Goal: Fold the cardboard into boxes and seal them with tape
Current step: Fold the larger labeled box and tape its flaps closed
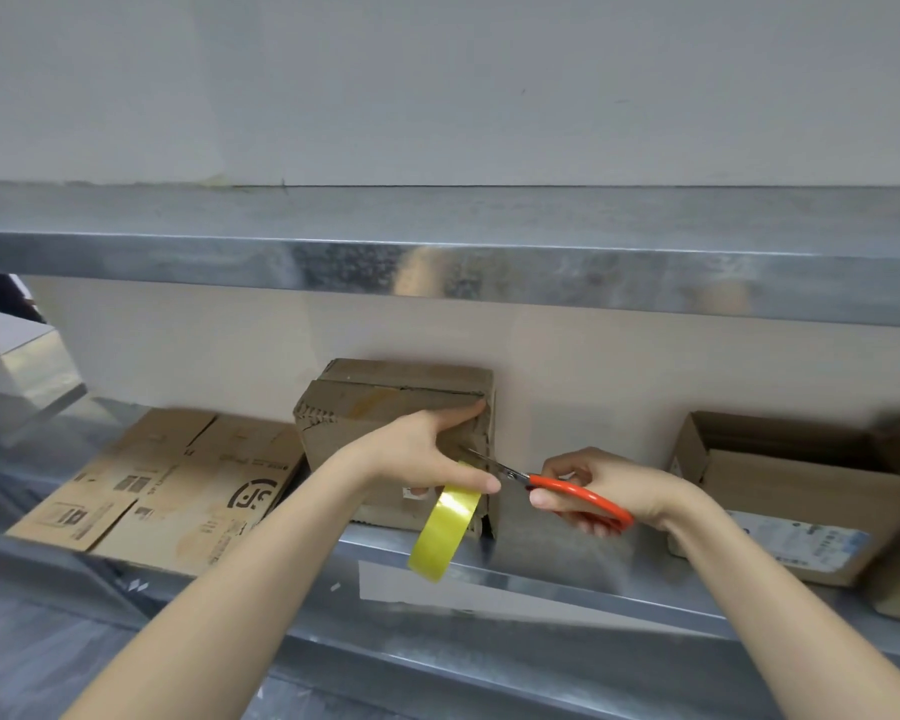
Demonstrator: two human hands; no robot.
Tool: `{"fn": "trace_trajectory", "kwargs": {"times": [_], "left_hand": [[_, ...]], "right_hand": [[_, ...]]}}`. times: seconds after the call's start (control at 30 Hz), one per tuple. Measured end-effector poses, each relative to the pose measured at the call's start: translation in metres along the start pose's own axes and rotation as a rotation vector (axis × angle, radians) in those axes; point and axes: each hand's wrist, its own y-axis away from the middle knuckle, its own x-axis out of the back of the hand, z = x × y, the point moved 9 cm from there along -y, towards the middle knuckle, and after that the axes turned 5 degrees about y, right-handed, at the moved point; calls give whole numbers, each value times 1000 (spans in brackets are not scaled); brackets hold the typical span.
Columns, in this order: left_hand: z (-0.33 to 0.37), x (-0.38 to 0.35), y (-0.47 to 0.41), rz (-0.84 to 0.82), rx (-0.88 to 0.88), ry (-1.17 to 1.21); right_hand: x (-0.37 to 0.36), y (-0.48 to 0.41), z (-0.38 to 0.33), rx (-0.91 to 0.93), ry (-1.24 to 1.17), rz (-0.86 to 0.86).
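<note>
1. Left grip, fingers straight, pins my box at the shelf front edge; right grip is clamped on scissors.
2. Sealing, at the cut. Next calls for a clean snip above the tape roll.

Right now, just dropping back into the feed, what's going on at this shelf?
A person is taping a closed cardboard box on the metal shelf. The left hand presses against the box's right front, and the yellow tape roll hangs just under its thumb. The right hand grips orange-handled scissors, blade tips at the box just above the roll, seemingly about to cut the tape. Flattened cardboard lies to the left, an open box to the right.
</note>
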Motion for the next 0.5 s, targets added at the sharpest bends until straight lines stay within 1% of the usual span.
{"fn": "trace_trajectory", "kwargs": {"times": [0.1,0.2,0.3,0.37,0.43,0.47,0.5], "left_hand": [[-1,-4,0,-52,16,-38],[-4,-1,-2,-33,10,-43],[-1,1,-2,-21,-8,-39],[1,1,-2,-19,-24,-39],[2,3,-3,-4,-47,-43],[2,3,-4,0,-52,-40],[2,4,-4,1,-54,-34]], "right_hand": [[2,2,4,-9,28,18],[0,6,18,-52,10,7],[1,13,36,-50,-94,34],[11,17,44,-28,-204,137],[25,19,52,-53,-295,305],[31,19,56,-72,-316,392],[35,15,61,-93,-289,466]]}}
